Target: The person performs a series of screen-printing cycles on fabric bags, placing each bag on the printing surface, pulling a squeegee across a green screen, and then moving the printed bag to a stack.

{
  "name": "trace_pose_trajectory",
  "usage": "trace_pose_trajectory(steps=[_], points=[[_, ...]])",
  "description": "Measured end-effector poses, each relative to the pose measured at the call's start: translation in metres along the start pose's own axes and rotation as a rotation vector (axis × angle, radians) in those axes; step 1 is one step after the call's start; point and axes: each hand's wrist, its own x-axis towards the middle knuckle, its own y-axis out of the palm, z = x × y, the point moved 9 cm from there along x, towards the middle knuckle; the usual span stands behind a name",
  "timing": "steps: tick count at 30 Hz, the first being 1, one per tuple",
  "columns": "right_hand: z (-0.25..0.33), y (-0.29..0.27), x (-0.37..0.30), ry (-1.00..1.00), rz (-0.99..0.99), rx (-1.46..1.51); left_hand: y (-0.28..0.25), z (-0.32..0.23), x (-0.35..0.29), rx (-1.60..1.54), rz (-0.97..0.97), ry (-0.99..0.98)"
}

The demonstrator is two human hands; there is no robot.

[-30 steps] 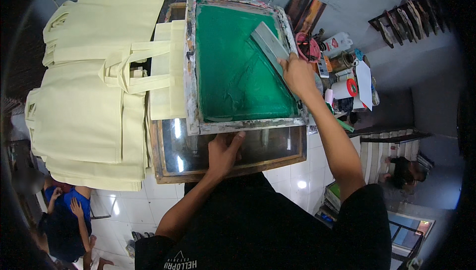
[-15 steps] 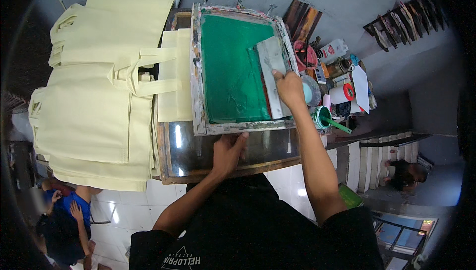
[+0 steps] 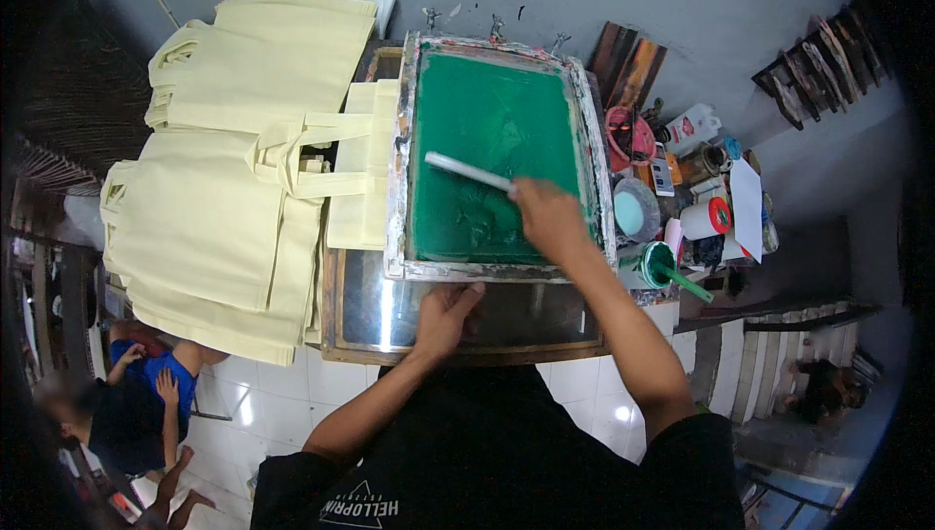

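Note:
A wooden screen-printing frame (image 3: 397, 204) with a white, stained rim lies on the table, its mesh (image 3: 487, 111) covered in green ink. My right hand (image 3: 550, 218) is closed on a squeegee (image 3: 467, 170), which is seen edge-on and slants across the mesh. Thick green ink lies beside it, toward me. At the near rim, my left hand (image 3: 448, 319) is closed with its thumb along the edge; some of its fingers are hidden. A pale yellow bag (image 3: 362, 165) lies partly under the frame, its handles sticking out to the left.
Stacks of pale yellow bags (image 3: 205, 208) fill the left side. On the right stand an ink tub (image 3: 645, 265) with a green stirrer, a pale blue bowl (image 3: 633, 210), a pink container (image 3: 629, 135) and bottles. A glass-topped table (image 3: 506, 321) supports the frame. A person (image 3: 146, 403) sits at lower left.
The squeegee has moved left from the frame's right side and turned from broad face to edge-on. My right hand has shifted toward me over the mesh. My left hand stays at the near rim.

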Motion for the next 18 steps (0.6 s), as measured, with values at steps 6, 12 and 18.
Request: trace_pose_trajectory(steps=[6,12,18], points=[[0.002,-0.039,0.01,-0.002,0.391,0.082,-0.007,0.018,0.005,-0.087,0.074,0.027],[0.04,-0.03,-0.054,-0.231,0.195,0.031,0.0,0.008,0.001,-0.092,0.066,0.061],[0.011,-0.009,-0.006,-0.34,0.061,-0.084,-0.006,0.02,-0.001,-0.151,0.04,0.017]])
